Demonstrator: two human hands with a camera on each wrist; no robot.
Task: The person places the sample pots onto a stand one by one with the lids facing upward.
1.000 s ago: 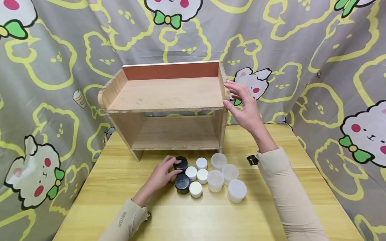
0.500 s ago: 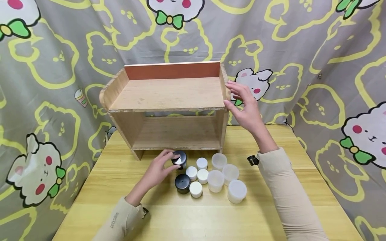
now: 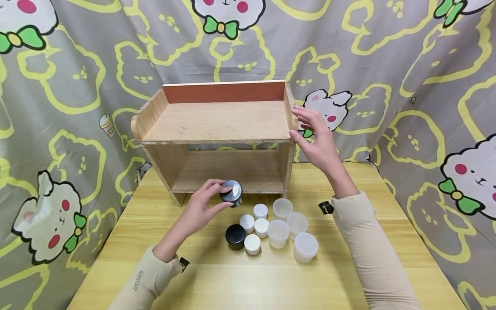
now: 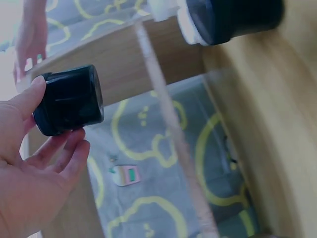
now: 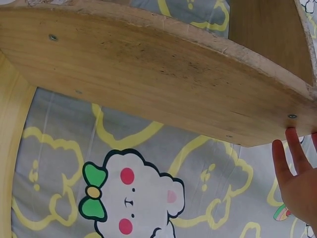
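Change in the last sec.: the black jar [image 3: 234, 196] was standing w/ the other containers, and now it is lifted off the tabletop [image 3: 248, 282]. The L hand [image 3: 198, 212] has carried it up and toward the shelf unit [image 3: 224, 124]; it is now in front of the lower board's edge, not yet set down anywhere. For the work in hand this means, in my judgement, that the pick-up of this one is done and the placing is not.

The L hand is clamped on the jar, thumb on one side, fingers on the other. The R hand [image 3: 317, 142] has kept approx. the same pos.: fingers are apart, nearly straight, tips at the R side panel; it seems to touch but does not grip.

Remaining on the tabletop: 2nd black jar [image 3: 235, 237], four white jars [image 3: 260, 211] and four frosted containers [image 3: 278, 233], all close together.

Writing: on the L sleeve [image 3: 149, 275] there is small lettering, sth. like "LetsSlim", but exact spelling is hard to confirm. No label or brand is readable on the jars, incl. the held one.
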